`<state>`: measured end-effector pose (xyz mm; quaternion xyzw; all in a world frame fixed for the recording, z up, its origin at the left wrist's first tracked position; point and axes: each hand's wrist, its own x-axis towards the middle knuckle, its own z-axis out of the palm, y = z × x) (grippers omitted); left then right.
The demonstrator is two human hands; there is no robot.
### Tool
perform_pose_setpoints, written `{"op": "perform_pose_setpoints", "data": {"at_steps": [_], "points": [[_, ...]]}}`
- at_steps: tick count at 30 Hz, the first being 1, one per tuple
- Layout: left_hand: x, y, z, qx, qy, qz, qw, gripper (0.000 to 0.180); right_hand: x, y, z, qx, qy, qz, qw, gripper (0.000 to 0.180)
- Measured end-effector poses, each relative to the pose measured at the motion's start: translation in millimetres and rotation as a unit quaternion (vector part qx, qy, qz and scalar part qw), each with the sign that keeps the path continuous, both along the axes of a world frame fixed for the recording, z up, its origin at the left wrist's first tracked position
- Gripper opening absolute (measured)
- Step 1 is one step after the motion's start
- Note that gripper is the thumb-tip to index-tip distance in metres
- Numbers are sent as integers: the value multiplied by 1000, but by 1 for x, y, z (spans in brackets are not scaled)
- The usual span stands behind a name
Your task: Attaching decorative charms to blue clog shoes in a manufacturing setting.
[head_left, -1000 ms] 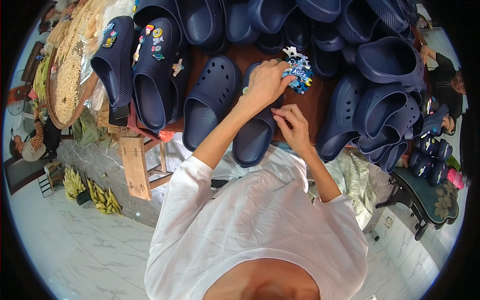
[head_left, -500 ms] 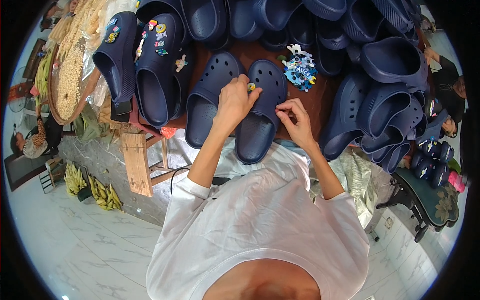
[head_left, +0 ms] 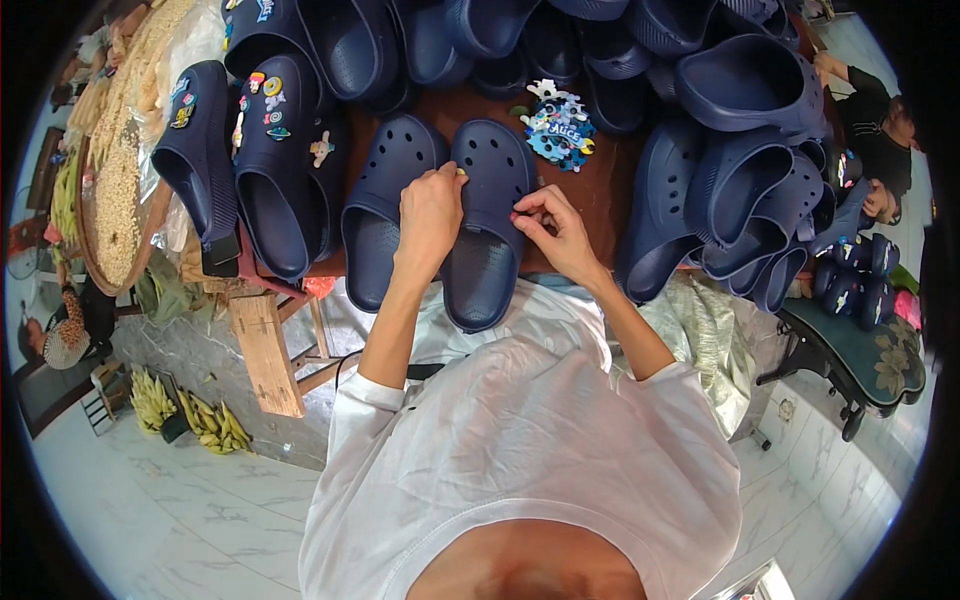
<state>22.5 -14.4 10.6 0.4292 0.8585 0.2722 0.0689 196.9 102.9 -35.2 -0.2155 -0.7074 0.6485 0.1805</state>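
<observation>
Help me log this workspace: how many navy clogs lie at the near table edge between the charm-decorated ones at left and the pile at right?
2. The left clog, partly covered by the left hand; the right clog, between that and the right hand. None seems hidden.

Your left hand [head_left: 430, 215] covers most of the small yellow piece [head_left: 461, 173] at its fingertips — its shape is lost to you. Whether your right hand [head_left: 557, 238] pinches something at the clog [head_left: 480, 285] is too small to tell. In the charm heap [head_left: 560, 130], pieces hide one another. The top edge cuts the farthest clogs [head_left: 490, 25]; the bottom edge crops a shiny object [head_left: 762, 583] — its kind unclear.
</observation>
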Motion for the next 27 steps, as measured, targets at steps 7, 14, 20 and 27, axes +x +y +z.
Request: {"op": "perform_pose_setpoints", "data": {"at_steps": [7, 14, 20, 27], "points": [[-2, -12, -10, 70, -54, -2, 996, 21, 6, 3, -14, -31, 15, -1, 999, 19], [4, -1, 2, 50, -82, 42, 995, 21, 6, 4, -9, -38, 4, 8, 999, 18], [-1, 7, 8, -14, -81, 38, 996, 28, 3, 2, -10, -59, 13, 2, 998, 18], [5, 9, -4, -26, 41, -5, 999, 17, 3, 4, -7, -43, -2, 9, 999, 19]]}}
